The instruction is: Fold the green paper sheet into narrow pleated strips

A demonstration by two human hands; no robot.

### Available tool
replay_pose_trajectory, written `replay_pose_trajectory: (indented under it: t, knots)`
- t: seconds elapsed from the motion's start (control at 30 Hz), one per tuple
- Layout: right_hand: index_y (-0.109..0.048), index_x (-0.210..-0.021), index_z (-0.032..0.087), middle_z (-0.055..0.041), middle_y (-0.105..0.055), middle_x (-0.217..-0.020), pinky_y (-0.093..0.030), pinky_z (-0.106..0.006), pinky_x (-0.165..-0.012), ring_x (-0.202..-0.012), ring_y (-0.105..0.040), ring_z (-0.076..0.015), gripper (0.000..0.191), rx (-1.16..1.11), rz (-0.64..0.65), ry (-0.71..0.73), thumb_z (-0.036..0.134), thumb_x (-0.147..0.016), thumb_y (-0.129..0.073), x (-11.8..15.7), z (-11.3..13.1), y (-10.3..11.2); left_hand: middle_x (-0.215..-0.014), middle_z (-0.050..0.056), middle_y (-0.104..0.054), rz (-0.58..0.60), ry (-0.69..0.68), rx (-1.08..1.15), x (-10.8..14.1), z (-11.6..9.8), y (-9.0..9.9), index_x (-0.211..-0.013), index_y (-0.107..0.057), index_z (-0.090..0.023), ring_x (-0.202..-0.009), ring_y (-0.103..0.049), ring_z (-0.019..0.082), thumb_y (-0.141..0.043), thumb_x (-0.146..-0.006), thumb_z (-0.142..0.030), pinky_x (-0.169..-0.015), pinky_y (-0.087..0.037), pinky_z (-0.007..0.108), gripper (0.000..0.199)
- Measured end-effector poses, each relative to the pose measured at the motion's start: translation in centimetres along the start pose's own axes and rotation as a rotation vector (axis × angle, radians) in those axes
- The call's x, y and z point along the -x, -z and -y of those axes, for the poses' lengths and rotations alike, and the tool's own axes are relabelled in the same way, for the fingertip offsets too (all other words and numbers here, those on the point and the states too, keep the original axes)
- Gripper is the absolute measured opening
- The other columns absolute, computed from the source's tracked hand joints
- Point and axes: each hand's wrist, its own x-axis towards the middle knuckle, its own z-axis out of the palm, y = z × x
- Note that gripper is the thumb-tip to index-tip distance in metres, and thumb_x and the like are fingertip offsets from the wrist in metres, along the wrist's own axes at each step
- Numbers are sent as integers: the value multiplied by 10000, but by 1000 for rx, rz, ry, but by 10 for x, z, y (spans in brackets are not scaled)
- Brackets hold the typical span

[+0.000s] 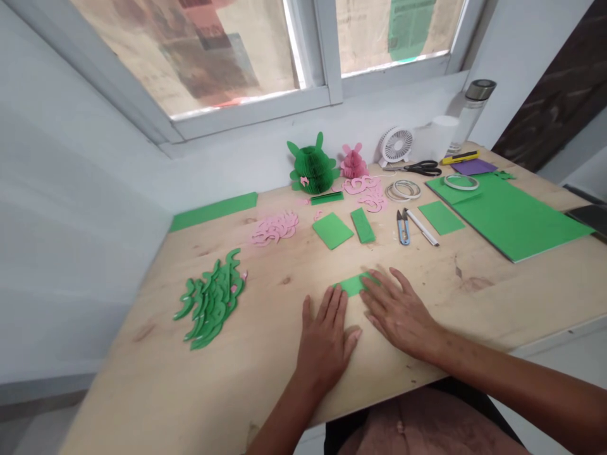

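A small green paper strip (pixel 353 285) lies flat on the wooden table near its front. My left hand (pixel 327 338) rests flat, fingertips on the strip's left end and thumb spread out to the side. Over the strip's right end lies my right hand (pixel 398 313), palm down with fingers stretched. Parts of the strip are hidden under the fingers. Just beyond it are a green paper square (pixel 332 230) and a narrow folded green paper (pixel 363 225). Blue thread snips (pixel 403 229) and a white pen (pixel 423 227) lie farther right.
Green paper cut-outs (pixel 213 303) are heaped at left, pink cut-outs (pixel 275 228) behind them. Honeycomb paper figures, one green (pixel 313 169) and one pink (pixel 353 163), stand by the wall. Black scissors (pixel 420 168), tape rolls (pixel 405 189), a fan (pixel 396 145) and green sheets (pixel 516 218) occupy the right.
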Motion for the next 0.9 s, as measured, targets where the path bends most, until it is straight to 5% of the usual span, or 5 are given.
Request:
replay_pose_trajectory:
  t: [0.33, 0.67, 0.9]
  knots:
    - [-597, -1205, 194, -94, -521, -1366, -197, -547, -1100, -1336, -340, -310, 338, 24, 50, -82, 328, -923, -467, 20, -28, 13, -1457, 110, -412, 25, 21, 10, -1, -1, 1, -1379, -412, -118, -1384, -290, 259, -315, -948, -430, -1129, -112, 567, 541]
    - [-447, -1371, 143, -123, -492, -1395, -123, -527, -1131, -1331, -367, -259, 518, -169, 67, 80, 438, -947, -397, -9, 8, -1, -1453, 117, -421, -12, -6, -61, 0, 0, -2, -1383, -410, -128, -1398, -259, 256, -340, -931, -392, -1122, -156, 551, 528]
    - [-381, -1407, 95, -144, -386, -1466, -109, -521, -1134, -1368, -308, -255, 599, -106, 127, 19, 486, -955, -334, -1, -13, -8, -1450, 128, -421, 6, 2, -45, 0, 0, -2, -1370, -430, -124, -1386, -283, 268, -333, -933, -424, -1112, -177, 551, 539]
